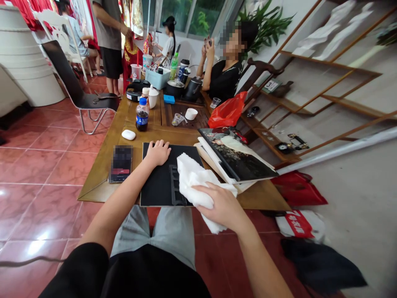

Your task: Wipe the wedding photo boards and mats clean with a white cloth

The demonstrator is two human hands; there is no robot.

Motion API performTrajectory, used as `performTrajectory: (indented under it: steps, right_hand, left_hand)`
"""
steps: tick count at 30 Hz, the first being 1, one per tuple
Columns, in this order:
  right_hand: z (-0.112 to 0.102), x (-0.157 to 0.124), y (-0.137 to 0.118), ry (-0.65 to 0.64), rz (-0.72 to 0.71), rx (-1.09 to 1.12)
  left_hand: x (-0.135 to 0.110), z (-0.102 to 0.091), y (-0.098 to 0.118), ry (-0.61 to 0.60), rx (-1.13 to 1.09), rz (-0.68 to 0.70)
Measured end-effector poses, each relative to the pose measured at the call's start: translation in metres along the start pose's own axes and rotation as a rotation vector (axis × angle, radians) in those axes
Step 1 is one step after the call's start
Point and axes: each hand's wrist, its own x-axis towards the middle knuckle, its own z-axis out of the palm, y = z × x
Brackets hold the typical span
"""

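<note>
Our right grip (225, 207) is closed on a bunched white cloth (195, 186), which lies across a black board (156, 182), while our left grip (158, 152) is spread flat on the board (steadying it, we'd judge). A hard push could skid the board off the surface (97, 184) or topple the photo albums (235, 155) just beside the cloth.

Person wore blk s/s top (155, 273), wide loose sleeve (77, 265) on L arm (114, 211), lt grey shorts (151, 234) w/ soft creases, L hand (158, 152) & R hand (221, 203) bare, R arm (260, 260) bare too
</note>
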Motion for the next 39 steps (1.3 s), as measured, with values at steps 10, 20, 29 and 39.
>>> performTrajectory:
  steps: [10,20,29,39]
  right_hand:
    - [-0.053,-0.075,0.015,0.291,-0.15,-0.091]
    - [-0.018,0.029,0.005,0.141,-0.129,-0.069]
    - [0.018,0.013,0.012,0.191,-0.069,0.146]
    - [0.01,0.045,0.038,0.49,-0.023,0.401]
  left_hand:
    - [0.001,0.004,-0.002,0.021,-0.008,0.012]
    - [0.002,0.005,-0.004,0.036,0.012,0.013]
    - [0.002,0.008,-0.004,0.044,-0.006,0.015]
    - [0.001,0.004,-0.003,0.024,-0.023,0.007]
